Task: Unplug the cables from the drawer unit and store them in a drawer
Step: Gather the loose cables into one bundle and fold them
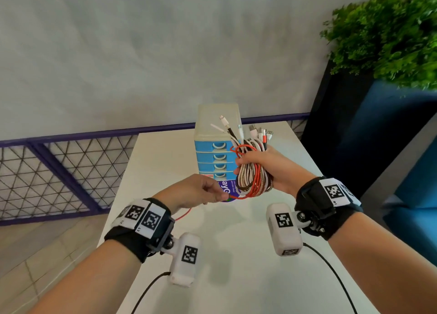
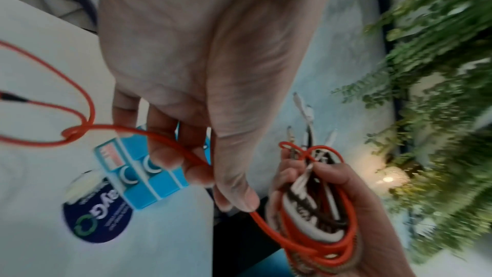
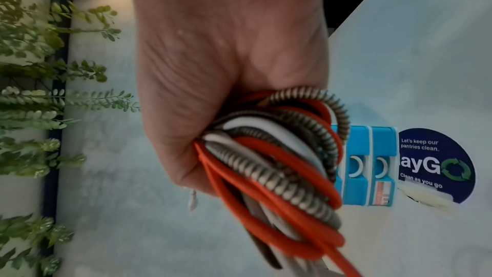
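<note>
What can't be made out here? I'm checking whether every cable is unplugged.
- Drawer unit: its right side is hidden in the head view by the bundle in the right hand.
- Red cable: pinched by the left hand; its tail leaves the left wrist view's edge.
- Plug types: too small, blurred.

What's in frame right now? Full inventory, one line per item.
cable bundle: one coil of several cables, white, striped brown and red, gripped above the table
red cable: one, runs from the bundle to the left hand's pinch, tail hangs below
drawer unit: one, blue drawers all shut, pale top, far centre of table
table: one, white
round sticker: one, dark blue, on the table in front of the unit
plant: one, green, upper right
left hand: pinches the red cable
right hand: grips the bundle
</note>
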`<move>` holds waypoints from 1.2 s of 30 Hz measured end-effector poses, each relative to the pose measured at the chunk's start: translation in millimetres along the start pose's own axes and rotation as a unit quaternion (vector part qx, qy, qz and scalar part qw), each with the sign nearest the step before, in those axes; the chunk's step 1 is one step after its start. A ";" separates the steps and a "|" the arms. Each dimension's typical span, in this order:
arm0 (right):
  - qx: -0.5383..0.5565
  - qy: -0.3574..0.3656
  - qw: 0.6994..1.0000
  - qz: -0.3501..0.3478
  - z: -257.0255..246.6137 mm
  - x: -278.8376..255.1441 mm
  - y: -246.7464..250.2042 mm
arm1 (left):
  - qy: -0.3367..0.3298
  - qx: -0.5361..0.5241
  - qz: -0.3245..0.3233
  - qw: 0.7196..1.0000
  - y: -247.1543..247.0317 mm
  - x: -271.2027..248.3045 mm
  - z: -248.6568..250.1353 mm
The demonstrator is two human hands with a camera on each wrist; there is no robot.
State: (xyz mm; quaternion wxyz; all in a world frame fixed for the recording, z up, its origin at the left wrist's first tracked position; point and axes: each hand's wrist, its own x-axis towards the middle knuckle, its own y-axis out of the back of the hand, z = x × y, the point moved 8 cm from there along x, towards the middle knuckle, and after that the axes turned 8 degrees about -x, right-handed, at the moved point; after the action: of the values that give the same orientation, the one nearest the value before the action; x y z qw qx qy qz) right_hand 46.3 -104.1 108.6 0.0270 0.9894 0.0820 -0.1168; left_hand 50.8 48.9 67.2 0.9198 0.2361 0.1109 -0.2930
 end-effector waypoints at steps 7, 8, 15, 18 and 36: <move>-0.092 -0.001 0.995 -0.049 8.7 -2.8 -18.9 | -0.139 0.030 0.061 0.988 20.5 -14.5 32.3; -0.087 0.000 0.994 -0.064 9.0 -4.0 -22.2 | -0.145 0.041 0.087 0.985 27.0 -15.7 34.1; -0.043 0.008 0.995 -0.092 17.6 -3.1 -39.2 | -0.190 0.100 0.232 0.949 36.5 -18.7 51.9; -0.031 -0.004 0.996 -0.078 21.2 -0.7 -30.1 | -0.153 0.120 0.243 0.950 39.6 -15.1 43.4; -0.060 0.029 0.994 0.088 13.3 42.1 8.7 | 0.051 -0.318 -0.011 0.947 14.5 -5.8 13.8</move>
State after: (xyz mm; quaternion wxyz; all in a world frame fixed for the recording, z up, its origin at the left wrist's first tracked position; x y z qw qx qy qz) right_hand 85.1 -107.1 86.0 0.0944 0.9923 0.0020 -0.0799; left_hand 55.6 55.2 86.5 0.9369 -0.0554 0.2479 -0.2400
